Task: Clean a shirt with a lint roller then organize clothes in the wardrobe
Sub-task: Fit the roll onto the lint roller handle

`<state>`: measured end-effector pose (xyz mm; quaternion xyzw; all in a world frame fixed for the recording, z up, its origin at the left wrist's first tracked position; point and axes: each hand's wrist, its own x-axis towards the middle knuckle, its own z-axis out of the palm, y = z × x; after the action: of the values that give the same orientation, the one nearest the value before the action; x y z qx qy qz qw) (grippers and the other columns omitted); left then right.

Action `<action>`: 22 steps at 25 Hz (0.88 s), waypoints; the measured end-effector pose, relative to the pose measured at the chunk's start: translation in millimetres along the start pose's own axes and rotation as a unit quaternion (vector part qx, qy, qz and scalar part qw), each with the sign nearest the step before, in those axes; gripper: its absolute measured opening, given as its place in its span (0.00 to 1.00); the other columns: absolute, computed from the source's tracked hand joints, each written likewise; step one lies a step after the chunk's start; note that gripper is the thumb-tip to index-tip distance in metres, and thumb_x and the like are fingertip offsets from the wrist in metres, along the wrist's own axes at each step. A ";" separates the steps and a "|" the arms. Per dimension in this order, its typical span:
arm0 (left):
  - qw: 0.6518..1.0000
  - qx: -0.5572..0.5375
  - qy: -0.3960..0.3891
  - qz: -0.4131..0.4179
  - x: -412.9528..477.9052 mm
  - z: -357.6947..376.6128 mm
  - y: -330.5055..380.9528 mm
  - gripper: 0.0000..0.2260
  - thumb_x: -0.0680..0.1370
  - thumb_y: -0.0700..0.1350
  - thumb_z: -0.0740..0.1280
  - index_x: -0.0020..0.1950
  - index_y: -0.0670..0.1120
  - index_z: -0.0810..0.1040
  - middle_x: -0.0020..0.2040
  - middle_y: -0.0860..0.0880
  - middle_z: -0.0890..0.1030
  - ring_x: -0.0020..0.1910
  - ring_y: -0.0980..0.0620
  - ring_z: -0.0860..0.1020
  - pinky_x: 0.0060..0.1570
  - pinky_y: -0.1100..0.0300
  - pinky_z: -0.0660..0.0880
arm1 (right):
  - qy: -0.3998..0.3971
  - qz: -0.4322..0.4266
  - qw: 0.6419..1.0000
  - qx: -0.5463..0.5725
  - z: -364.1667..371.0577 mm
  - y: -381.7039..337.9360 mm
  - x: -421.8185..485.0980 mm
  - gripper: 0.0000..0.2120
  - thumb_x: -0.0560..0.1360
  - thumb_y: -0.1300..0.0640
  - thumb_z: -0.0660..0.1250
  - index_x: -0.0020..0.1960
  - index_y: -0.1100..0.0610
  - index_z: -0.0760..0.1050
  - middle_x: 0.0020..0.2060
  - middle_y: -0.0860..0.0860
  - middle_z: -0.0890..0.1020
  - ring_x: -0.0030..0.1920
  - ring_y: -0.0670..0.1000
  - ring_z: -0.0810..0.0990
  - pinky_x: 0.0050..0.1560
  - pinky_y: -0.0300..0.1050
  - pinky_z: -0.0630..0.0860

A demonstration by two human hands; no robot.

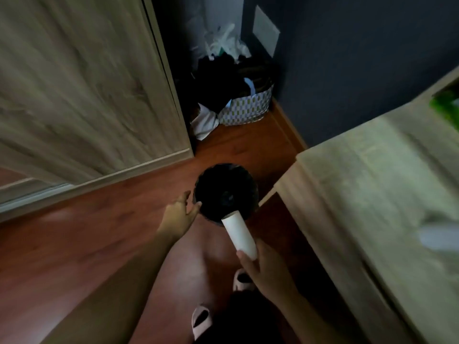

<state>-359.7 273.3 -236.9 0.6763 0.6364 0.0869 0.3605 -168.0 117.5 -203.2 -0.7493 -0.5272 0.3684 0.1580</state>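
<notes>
While looking straight down, nearest at the bottom edge: two pale slippers (pixel 198 330) on a reddish wooden floor (pixel 99 244), both toes pointing forward.

Just above them, the right hand (pixel 265 269), fingers and thumb wrapped round the near end of the lint roller (pixel 239 234). Plain white, smooth, tube-shaped, tilted forward and a little left; no handle visible, no marks or fluff to be made out on the surface. Far end over the near rim of a round black bin (pixel 223 189), standing on the floor.

To the left, the left hand (pixel 178 216), relaxed and holding nothing, fingers spread, fingertips at the bin's left rim; actual contact hard to judge.

On the right, pale wood-grain furniture (pixel 372 182), blurred, close beside the bin. On the left, a light wooden wardrobe door (pixel 87 83), reaching down to the floor.

Farther back, in the corner, a patterned basket (pixel 248 108) heaped with dark clothes (pixel 218 78), a white cloth (pixel 206 122) spilling onto the floor at its left side. Behind it, pale plastic bags (pixel 223 43) and a dark blue wall (pixel 360 70).
</notes>
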 end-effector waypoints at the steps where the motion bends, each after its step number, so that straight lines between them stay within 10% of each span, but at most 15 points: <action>1: 1.000 0.005 -0.003 -0.012 18.4 12.6 -13.7 0.26 0.78 0.51 0.65 0.71 0.38 0.67 0.63 0.37 0.76 0.60 0.41 0.77 0.55 0.52 0.73 | -0.009 0.008 1.000 -0.009 14.1 9.1 18.9 0.38 0.66 0.24 0.45 0.58 0.50 0.71 0.47 0.48 0.79 0.45 0.45 0.79 0.44 0.42 0.79; 12: 0.986 -0.043 0.050 -0.151 192.9 189.2 -131.2 0.29 0.80 0.49 0.61 0.74 0.37 0.56 0.65 0.32 0.70 0.62 0.33 0.71 0.57 0.46 0.70 | -0.049 0.059 0.991 -0.114 150.8 115.8 221.0 0.25 0.75 0.36 0.54 0.54 0.57 0.70 0.43 0.51 0.79 0.39 0.49 0.79 0.27 0.34 0.65; 22: 0.982 0.033 0.095 -0.162 206.9 228.6 -149.0 0.11 0.81 0.36 0.53 0.63 0.35 0.63 0.50 0.34 0.77 0.47 0.34 0.78 0.42 0.49 0.69 | -0.107 0.129 0.973 -0.160 194.3 139.5 290.2 0.44 0.73 0.32 0.53 0.76 0.60 0.44 0.70 0.60 0.65 0.69 0.59 0.63 0.59 0.53 0.70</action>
<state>-310.7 367.7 -562.3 0.5645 0.7713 0.0707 0.2853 -163.5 296.1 -534.2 -0.7826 -0.4921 0.3747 -0.0696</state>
